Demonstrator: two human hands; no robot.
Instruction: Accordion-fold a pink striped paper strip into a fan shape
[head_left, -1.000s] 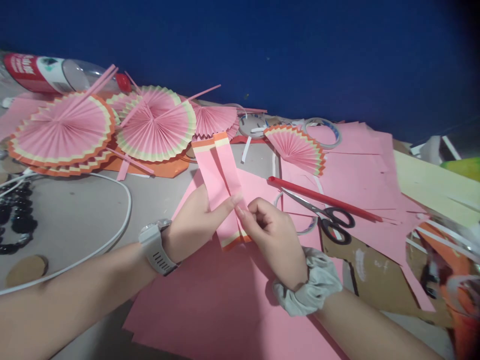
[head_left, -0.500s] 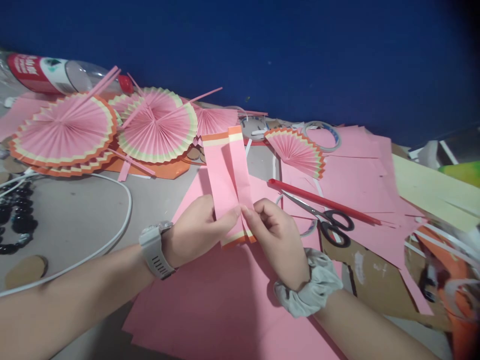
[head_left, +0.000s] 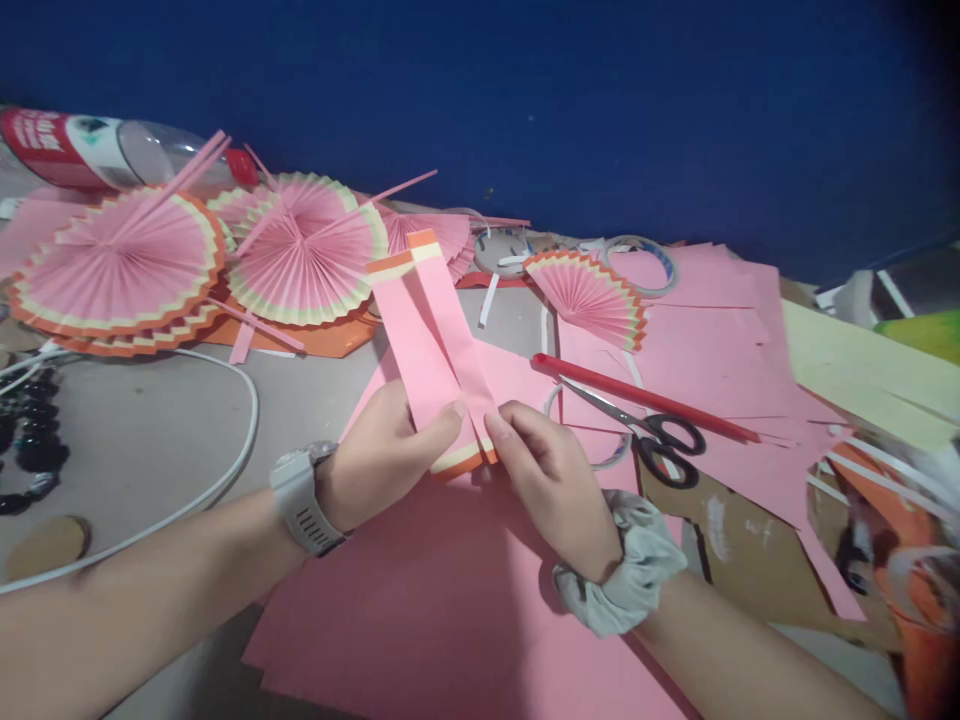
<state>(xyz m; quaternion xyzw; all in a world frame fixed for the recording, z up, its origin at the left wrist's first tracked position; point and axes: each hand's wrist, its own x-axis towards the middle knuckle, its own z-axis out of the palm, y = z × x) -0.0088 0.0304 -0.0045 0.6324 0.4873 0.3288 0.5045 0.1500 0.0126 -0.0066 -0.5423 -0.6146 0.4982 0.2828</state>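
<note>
Between my two hands is a folded strip of pink paper (head_left: 420,345) with cream and orange bands at both ends. My left hand (head_left: 386,455) pinches its left edge, the thumb lying on the front face. On the other side, my right hand (head_left: 551,475) grips the lower right edge between thumb and fingers. One fold stands up along the right side of the strip. Beneath it lie large pink sheets (head_left: 420,620). Scissors (head_left: 637,425) with black handles and a red stick (head_left: 645,398) rest to the right of my right hand.
Pleated paper rosettes (head_left: 304,250) and a plastic bottle (head_left: 97,150) lie at the back left. A small pleated fan (head_left: 589,295) and a tape roll (head_left: 641,268) are at the back right. A white cable (head_left: 251,420) loops on the left; cardboard (head_left: 735,560) lies right.
The paper strip has tilted to the left at its top. My right thumb has moved slightly away from my left thumb, along the strip's right edge.
</note>
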